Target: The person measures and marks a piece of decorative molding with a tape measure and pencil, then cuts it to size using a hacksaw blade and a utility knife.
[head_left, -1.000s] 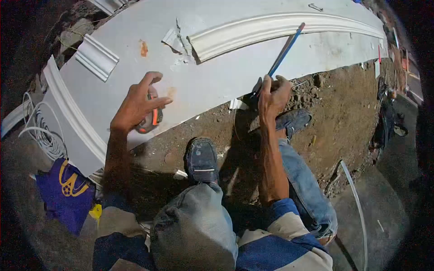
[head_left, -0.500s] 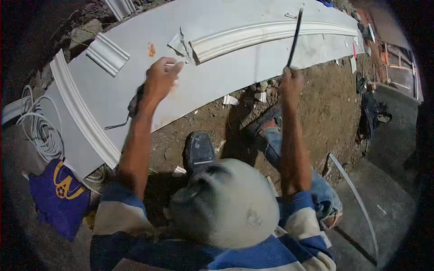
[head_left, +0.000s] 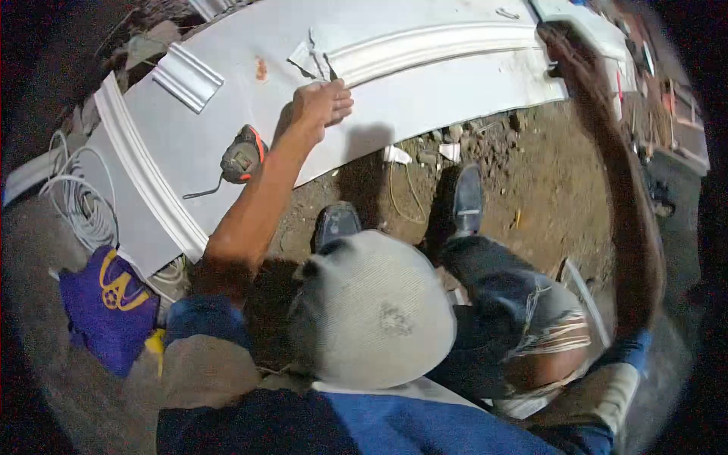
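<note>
My left hand (head_left: 324, 105) is beside the broken left end of a long, curved white moulding (head_left: 447, 47), fingers stretched out close together. Its thumb side appears to touch the moulding's lower edge. My right hand (head_left: 565, 47) is over the moulding's right end, in shadow. It is closed round a thin, dark bar (head_left: 534, 10), of which only a short part shows at the top edge. Cracked white fragments (head_left: 307, 57) lie by the moulding's left end. All this rests on a white board (head_left: 409, 102).
A tape measure (head_left: 244, 158), a short moulding piece (head_left: 188, 77) and another long moulding (head_left: 148, 171) lie on the board's left. Coiled white cable (head_left: 80, 201) and a purple cloth (head_left: 106, 311) are farther left. A person's cap (head_left: 379, 311) fills the lower middle, above stony soil (head_left: 546, 167).
My left hand has moved right to the moulding's broken end. My right hand has gone up and right with the dark bar. The tape measure has come into fuller view.
</note>
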`<action>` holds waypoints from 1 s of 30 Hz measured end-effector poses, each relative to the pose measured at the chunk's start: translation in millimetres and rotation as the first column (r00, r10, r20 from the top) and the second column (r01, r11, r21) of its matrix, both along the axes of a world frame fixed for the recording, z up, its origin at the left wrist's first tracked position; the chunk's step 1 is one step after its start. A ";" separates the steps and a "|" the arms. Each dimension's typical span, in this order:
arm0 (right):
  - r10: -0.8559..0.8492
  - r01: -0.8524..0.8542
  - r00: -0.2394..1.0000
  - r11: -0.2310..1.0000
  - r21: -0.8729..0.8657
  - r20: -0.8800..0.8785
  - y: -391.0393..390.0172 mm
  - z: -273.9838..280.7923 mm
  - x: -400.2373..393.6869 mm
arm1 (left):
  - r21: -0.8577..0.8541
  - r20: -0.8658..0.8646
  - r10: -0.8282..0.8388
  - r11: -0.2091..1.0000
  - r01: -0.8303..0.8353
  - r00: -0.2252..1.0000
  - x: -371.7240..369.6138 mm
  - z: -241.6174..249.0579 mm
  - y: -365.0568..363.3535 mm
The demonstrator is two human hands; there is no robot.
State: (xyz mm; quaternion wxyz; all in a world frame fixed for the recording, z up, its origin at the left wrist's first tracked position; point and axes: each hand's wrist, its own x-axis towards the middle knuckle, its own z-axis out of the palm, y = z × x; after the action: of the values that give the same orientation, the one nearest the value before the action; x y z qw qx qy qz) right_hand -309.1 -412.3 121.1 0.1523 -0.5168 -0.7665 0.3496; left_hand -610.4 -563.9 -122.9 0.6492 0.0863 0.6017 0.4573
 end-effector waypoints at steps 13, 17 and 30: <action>-0.195 0.107 0.919 0.960 -0.260 -0.343 -62.9 -229.6 -69.1 | -0.150 0.061 -0.025 0.988 0.034 0.998 9.2 47.0 -0.5; -0.040 -0.023 0.910 0.989 -0.147 -0.413 -32.7 -225.8 -83.4 | -0.202 0.041 -0.024 0.979 0.032 0.999 8.2 53.1 -4.7; 0.304 -0.319 0.903 0.948 -0.002 -0.305 -69.9 -239.6 -53.4 | 0.018 -0.165 0.720 0.685 -0.728 0.674 91.1 10.1 21.1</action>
State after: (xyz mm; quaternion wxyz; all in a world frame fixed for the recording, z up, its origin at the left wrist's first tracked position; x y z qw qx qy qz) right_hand -362.5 -482.2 -118.5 0.1958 -0.3323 -0.7976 0.4638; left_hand -519.3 -542.8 -112.8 0.3671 -0.1390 0.6472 0.6535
